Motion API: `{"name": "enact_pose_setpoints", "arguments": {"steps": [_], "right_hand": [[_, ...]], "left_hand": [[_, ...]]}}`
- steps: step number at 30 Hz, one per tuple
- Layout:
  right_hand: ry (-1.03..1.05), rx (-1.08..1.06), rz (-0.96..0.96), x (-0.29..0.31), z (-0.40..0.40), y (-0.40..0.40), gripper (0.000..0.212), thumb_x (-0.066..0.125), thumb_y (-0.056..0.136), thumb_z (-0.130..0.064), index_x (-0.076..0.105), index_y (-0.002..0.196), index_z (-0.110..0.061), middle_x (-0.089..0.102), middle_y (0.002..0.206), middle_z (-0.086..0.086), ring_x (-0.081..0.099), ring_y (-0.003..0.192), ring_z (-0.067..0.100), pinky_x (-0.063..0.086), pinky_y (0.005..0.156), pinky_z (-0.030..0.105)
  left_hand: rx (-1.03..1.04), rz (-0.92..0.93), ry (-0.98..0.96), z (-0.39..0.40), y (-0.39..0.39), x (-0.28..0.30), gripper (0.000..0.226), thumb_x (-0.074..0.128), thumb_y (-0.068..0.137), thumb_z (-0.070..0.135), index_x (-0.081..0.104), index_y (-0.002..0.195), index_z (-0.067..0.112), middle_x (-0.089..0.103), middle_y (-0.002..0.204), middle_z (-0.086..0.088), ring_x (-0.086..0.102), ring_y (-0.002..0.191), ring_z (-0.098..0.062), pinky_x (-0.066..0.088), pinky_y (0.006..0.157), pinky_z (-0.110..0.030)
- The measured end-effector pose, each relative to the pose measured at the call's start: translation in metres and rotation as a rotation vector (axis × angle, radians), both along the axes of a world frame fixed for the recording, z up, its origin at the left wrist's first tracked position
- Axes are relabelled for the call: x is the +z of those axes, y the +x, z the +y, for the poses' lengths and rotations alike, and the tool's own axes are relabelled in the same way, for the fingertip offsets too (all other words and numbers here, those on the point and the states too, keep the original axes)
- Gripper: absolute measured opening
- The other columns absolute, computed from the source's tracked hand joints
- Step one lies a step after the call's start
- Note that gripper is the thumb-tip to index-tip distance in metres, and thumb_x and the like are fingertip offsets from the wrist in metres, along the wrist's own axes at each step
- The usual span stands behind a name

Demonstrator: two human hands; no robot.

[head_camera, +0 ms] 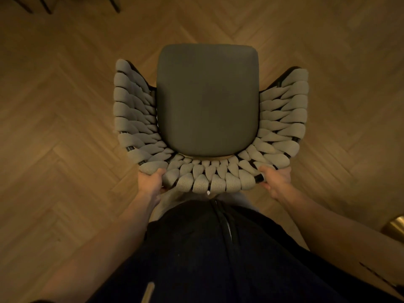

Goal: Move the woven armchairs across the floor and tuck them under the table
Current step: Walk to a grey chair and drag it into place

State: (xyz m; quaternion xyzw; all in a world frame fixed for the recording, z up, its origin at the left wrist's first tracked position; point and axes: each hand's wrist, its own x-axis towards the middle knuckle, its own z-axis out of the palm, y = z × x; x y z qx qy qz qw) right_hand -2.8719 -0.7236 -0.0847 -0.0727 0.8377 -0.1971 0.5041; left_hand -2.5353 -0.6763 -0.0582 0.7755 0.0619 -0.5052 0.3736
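A woven armchair point(207, 101) fills the middle of the head view, seen from straight above, with a dark grey seat cushion and pale woven straps wrapped round a black frame. Its back curves toward me. My left hand point(150, 182) grips the back rim at its left corner, fingers curled under the weave. My right hand point(276, 179) grips the rim at the right corner, around a bare stretch of black frame. The table is not in view.
Herringbone wooden floor point(65, 106) surrounds the chair on all sides. Dark thin furniture legs point(47, 5) show at the top left edge. A brass-coloured object point(395, 226) sits at the right edge, near my right arm.
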Motion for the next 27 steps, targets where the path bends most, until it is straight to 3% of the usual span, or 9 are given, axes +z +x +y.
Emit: {"name": "enact_pose_setpoints", "arguments": {"steps": [3,5,7,17,20,23,27], "right_hand": [[-0.015,0.009,-0.017,-0.001,-0.041,0.012,0.097,0.088,0.048,-0.025,0.047,0.136,-0.020,0.068,0.116,0.008,0.071,0.094,0.026,0.063,0.072,0.048],[-0.033,0.002,-0.050,0.014,-0.072,0.028,0.084,0.086,0.064,-0.012,0.046,0.137,-0.016,0.067,0.116,0.009,0.070,0.093,0.026,0.063,0.068,0.043],[-0.042,0.005,-0.060,0.020,-0.101,0.039,0.073,0.082,0.075,-0.005,0.044,0.137,-0.014,0.065,0.117,0.010,0.069,0.093,0.025,0.063,0.066,0.040],[-0.071,0.088,-0.073,0.007,-0.265,0.087,0.066,0.078,0.082,-0.005,0.039,0.134,-0.014,0.060,0.116,0.010,0.065,0.092,0.024,0.062,0.080,0.046],[-0.068,0.115,-0.076,0.010,-0.320,0.102,0.069,0.082,0.078,-0.009,0.040,0.132,-0.016,0.061,0.115,0.009,0.066,0.095,0.026,0.062,0.082,0.049],[-0.025,0.170,-0.053,0.007,-0.370,0.113,0.088,0.086,0.056,-0.028,0.041,0.132,-0.020,0.065,0.115,0.010,0.068,0.097,0.029,0.061,0.082,0.052],[-0.025,0.197,-0.062,0.009,-0.433,0.134,0.086,0.087,0.057,-0.023,0.038,0.128,-0.020,0.063,0.115,0.012,0.068,0.099,0.031,0.062,0.081,0.053]], "left_hand": [[0.025,0.015,-0.016,-0.035,0.015,0.003,0.033,0.069,0.089,-0.001,0.056,0.111,0.020,0.065,0.110,-0.008,0.065,0.110,-0.034,0.055,0.090,-0.065],[0.027,0.015,-0.009,-0.058,0.024,0.003,0.040,0.069,0.089,0.000,0.056,0.124,0.014,0.067,0.115,-0.013,0.066,0.110,-0.035,0.055,0.086,-0.066],[0.027,0.016,-0.002,-0.081,0.032,0.003,0.039,0.069,0.090,0.000,0.057,0.125,0.013,0.066,0.119,-0.016,0.066,0.109,-0.036,0.055,0.085,-0.067],[0.089,0.021,0.009,-0.220,0.079,-0.008,0.042,0.070,0.090,0.003,0.054,0.127,0.015,0.064,0.121,-0.014,0.066,0.108,-0.034,0.057,0.085,-0.064],[0.105,0.023,0.044,-0.265,0.093,-0.009,0.047,0.071,0.090,0.005,0.052,0.132,0.014,0.063,0.123,-0.016,0.067,0.104,-0.034,0.060,0.076,-0.061],[0.115,0.024,0.043,-0.310,0.104,-0.006,0.044,0.071,0.090,0.004,0.053,0.130,0.013,0.064,0.122,-0.016,0.067,0.103,-0.034,0.061,0.068,-0.055],[0.144,0.012,0.077,-0.373,0.123,-0.001,0.042,0.069,0.092,0.003,0.052,0.130,0.011,0.062,0.120,-0.016,0.066,0.103,-0.035,0.061,0.064,-0.053]]}}
